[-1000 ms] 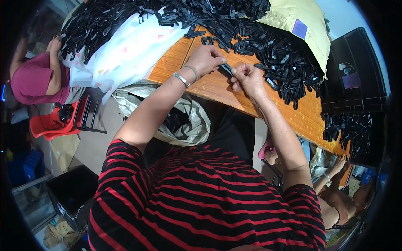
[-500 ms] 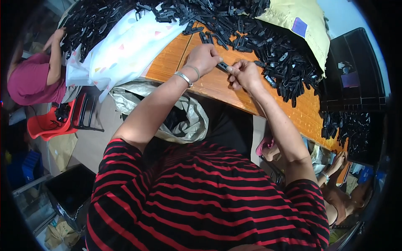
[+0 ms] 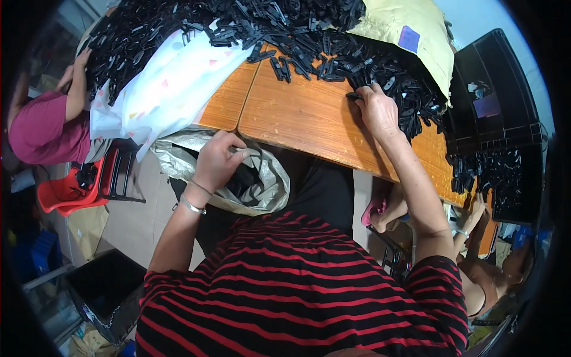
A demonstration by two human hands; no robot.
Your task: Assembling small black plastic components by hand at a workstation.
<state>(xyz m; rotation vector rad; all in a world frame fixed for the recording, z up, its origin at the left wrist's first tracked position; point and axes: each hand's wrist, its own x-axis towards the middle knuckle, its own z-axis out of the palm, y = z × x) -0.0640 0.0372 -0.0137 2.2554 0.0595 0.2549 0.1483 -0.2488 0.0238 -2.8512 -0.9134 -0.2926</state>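
Observation:
My left hand (image 3: 219, 162) is over the mouth of a pale woven sack (image 3: 275, 189) below the table's near edge. Its thumb and forefinger are apart, and nothing shows between them. On the wooden table, my right hand (image 3: 379, 113) is at the near edge of a heap of small black plastic parts (image 3: 333, 50). Beside its bent fingertips sticks out one slim black plastic part (image 3: 354, 96), which the fingers seem to grip. The exact kind of these long, narrow parts is too small to tell.
A dotted white plastic sheet (image 3: 172, 77) lies left on the wooden table (image 3: 297, 119). A yellowish sack (image 3: 404, 21) rests behind the heap, with a black crate (image 3: 493, 89) at right. Another person (image 3: 44, 125) sits left near a red chair (image 3: 68, 193); another person's hand (image 3: 476, 208) is at right.
My hands were together over the table with a black part between them. The left has moved down to the sack; the right has moved right to the heap.

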